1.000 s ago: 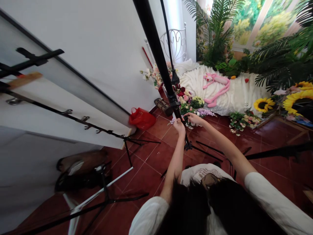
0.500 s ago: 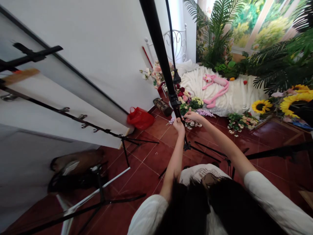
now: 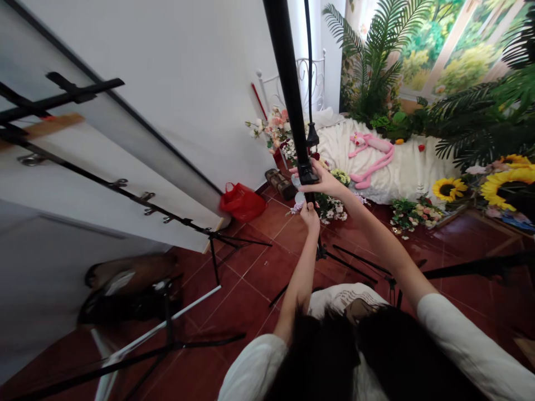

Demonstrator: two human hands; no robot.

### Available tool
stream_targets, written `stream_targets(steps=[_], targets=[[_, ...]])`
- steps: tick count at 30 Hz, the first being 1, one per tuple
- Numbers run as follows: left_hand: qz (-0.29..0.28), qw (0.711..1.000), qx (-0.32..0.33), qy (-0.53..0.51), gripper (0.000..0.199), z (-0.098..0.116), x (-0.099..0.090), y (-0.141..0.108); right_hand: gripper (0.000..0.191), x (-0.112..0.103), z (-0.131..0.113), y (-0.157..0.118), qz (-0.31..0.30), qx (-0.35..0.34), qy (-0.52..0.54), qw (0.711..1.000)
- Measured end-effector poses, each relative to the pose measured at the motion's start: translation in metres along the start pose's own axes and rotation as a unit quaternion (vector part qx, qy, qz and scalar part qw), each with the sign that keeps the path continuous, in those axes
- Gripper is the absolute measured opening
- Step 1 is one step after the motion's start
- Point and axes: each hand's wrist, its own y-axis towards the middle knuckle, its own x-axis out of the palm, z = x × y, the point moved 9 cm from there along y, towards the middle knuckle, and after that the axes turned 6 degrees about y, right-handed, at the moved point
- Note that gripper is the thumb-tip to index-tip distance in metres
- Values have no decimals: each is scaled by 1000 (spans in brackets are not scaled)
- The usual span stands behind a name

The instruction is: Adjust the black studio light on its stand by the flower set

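A black light stand (image 3: 289,83) rises in front of me, tilted so its top leaves the upper edge of the view. My left hand (image 3: 310,217) is closed round its thinner lower tube. Just above, my right hand (image 3: 325,181) wraps the stand at its locking collar (image 3: 307,172), with some fingers behind the pole. A black cable (image 3: 309,61) runs beside the pole and ends in a dark connector (image 3: 312,135). The stand's legs (image 3: 351,267) spread on the floor below my hands.
Flower bunches and a pink plush toy (image 3: 378,143) lie around a white-draped bed (image 3: 412,172). A red bag (image 3: 242,201) sits by the wall. Other black stands (image 3: 171,348) and a clamp-lined backdrop bar (image 3: 96,172) are at the left. Sunflowers (image 3: 507,186) are at the right.
My right hand has moved up from beside the pole onto the locking collar. My left hand stays on the lower tube. The pole appears slightly further right and more upright.
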Motion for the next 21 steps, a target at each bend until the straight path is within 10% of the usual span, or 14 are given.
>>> stream_targets(steps=[9,21], targets=[[-11,1000,-5,-9,72,2,-9,8,55,18,-9,7,159,-33,-178,970],[2,976,-130,-177,82,-19,0,14,48,7,56,-19,86,-78,-130,985]])
